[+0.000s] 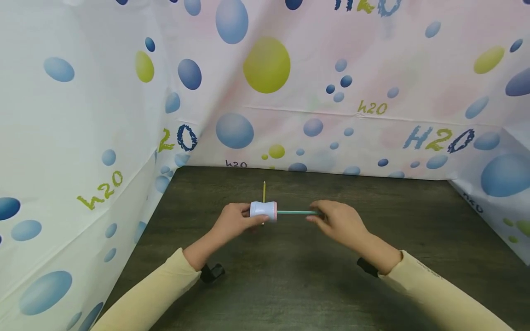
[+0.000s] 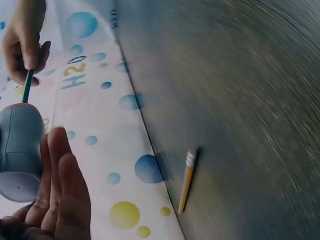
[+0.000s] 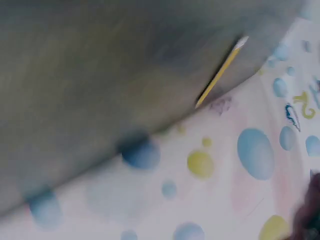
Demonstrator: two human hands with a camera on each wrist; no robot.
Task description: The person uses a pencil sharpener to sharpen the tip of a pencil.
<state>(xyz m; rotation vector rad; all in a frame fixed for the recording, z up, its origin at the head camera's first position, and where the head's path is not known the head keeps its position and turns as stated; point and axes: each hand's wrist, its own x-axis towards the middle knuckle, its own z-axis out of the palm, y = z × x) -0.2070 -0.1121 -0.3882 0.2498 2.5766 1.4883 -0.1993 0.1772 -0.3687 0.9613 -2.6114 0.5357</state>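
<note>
The person's left hand (image 2: pixel 59 195) holds a rounded blue-grey cylinder (image 2: pixel 20 150), its fingers along the side. From the cylinder's far end runs a green stick (image 2: pixel 27 87), which the right hand (image 2: pixel 24 47) pinches. A yellow pencil (image 2: pixel 186 181) with a whitish end lies on the dark table (image 2: pixel 240 120), just beside the edge meeting a dotted sheet (image 2: pixel 105 157).

Yellow pencil (image 1: pixel 264 192) on dark tabletop (image 1: pixel 290 289), bubble-printed sheeting (image 1: pixel 314 41) behind.

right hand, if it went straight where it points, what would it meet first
Likely the light-blue cylinder in the left hand, along the green pencil the right hand grips; depth unclear.
</note>
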